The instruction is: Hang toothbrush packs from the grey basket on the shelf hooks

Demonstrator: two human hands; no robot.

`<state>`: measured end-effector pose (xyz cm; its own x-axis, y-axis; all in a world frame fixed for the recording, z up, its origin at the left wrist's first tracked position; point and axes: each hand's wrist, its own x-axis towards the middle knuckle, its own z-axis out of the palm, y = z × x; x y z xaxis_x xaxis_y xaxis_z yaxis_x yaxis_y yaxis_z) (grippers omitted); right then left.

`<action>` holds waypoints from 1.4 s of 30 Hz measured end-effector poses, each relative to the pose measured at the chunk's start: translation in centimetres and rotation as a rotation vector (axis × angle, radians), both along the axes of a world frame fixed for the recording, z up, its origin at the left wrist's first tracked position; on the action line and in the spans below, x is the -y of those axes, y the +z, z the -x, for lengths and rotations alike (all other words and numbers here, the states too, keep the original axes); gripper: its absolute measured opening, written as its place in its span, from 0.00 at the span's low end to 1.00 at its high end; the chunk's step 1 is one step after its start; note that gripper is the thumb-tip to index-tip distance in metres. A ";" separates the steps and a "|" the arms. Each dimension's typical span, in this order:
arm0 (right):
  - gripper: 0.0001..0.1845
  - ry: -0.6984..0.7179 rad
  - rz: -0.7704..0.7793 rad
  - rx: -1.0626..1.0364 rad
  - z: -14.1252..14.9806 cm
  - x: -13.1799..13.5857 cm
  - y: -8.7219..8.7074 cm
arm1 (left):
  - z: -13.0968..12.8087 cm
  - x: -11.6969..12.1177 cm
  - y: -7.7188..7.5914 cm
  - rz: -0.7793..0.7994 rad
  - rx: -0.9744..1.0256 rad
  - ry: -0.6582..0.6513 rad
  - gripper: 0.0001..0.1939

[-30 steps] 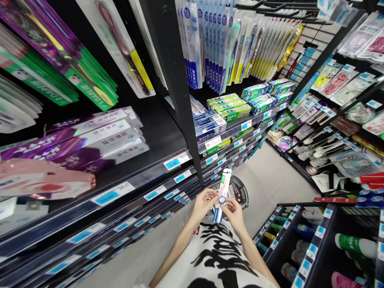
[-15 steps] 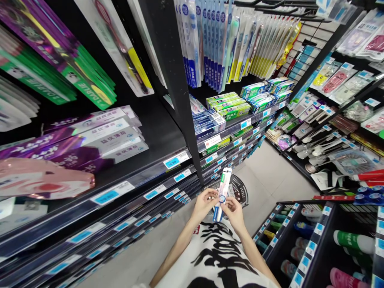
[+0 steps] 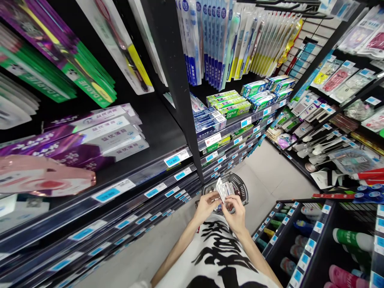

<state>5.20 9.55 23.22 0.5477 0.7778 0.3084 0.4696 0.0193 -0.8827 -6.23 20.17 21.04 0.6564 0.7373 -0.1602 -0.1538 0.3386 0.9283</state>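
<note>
Between my two hands is a packaged toothbrush [image 3: 221, 189], turned so that a pale, printed side of its pack shows. My left hand [image 3: 207, 205] pinches it from the left, fingers curled at its edge. On the other side, my right hand [image 3: 234, 209] grips it with thumb and fingers bent around the lower part. Fingers cover the pack's lower end. Just beyond and below the hands is a dark shopping basket [image 3: 245, 188] with a perforated side and some packs inside, partly hidden by my hands and the toothbrush.
At left, a shelf holds purple-and-white toothpaste boxes [image 3: 120, 138] under hanging toothbrush packs [image 3: 93, 86]. Green toothpaste boxes [image 3: 229, 104] sit ahead beyond a black post [image 3: 180, 80]. Pale floor tiles [image 3: 267, 172] run between shelves. Bottles [image 3: 354, 241] stand in the right-hand rack.
The toothbrush pack has been turned over from its front to a pale printed side and tilted. My right hand has shifted slightly, its fingers now higher around the pack.
</note>
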 end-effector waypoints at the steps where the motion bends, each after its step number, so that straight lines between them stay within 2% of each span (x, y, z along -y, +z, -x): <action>1: 0.04 0.009 -0.007 0.032 0.0 0.1 -0.1 | 0.0 0.1 -0.2 0.022 0.016 -0.004 0.20; 6: 0.11 0.100 0.038 0.233 -0.1 0.7 -0.3 | -0.1 0.7 -1.0 0.262 0.129 0.032 0.20; 9: 0.12 0.132 0.063 0.295 0.1 0.7 -0.2 | 0.0 0.8 -1.0 0.332 0.151 0.045 0.16; 14: 0.11 0.136 0.056 0.301 0.4 0.3 0.0 | 0.3 0.9 -1.2 0.362 0.170 0.061 0.13; 21: 0.10 0.146 0.060 0.345 0.6 0.1 -0.1 | 0.7 0.7 -1.1 0.376 0.168 0.061 0.15; 27: 0.11 0.169 0.020 0.320 0.3 0.3 0.6 | 1.0 1.1 -0.5 0.378 0.181 0.093 0.20; 29: 0.15 0.193 0.021 0.269 0.1 0.3 0.8 | 1.3 1.2 -0.3 0.314 0.174 0.098 0.19; 31: 0.17 0.222 0.037 0.180 0.0 0.2 0.9 | 1.6 1.3 0.1 0.177 0.141 0.115 0.17; 33: 0.16 0.261 0.081 0.058 -0.2 0.2 0.9 | 1.9 1.6 0.6 0.024 0.081 0.162 0.15; 35: 0.15 0.313 0.149 -0.089 -0.4 0.3 0.7 | 2.2 2.3 1.2 -0.062 0.016 0.217 0.15; 39: 0.19 0.427 0.197 -0.416 -1.1 0.9 0.2 | 2.3 4.9 2.0 -0.091 -0.072 0.306 0.16; 42: 0.20 0.463 0.190 -0.573 -1.8 2.0 -0.2 | 1.6 7.5 2.0 -0.083 -0.108 0.367 0.16</action>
<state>7.02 7.51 22.98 0.1868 0.9785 -0.0880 -0.0819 -0.0738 -0.9939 -7.84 12.70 23.05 0.3290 0.9333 -0.1440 -0.1506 0.2024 0.9677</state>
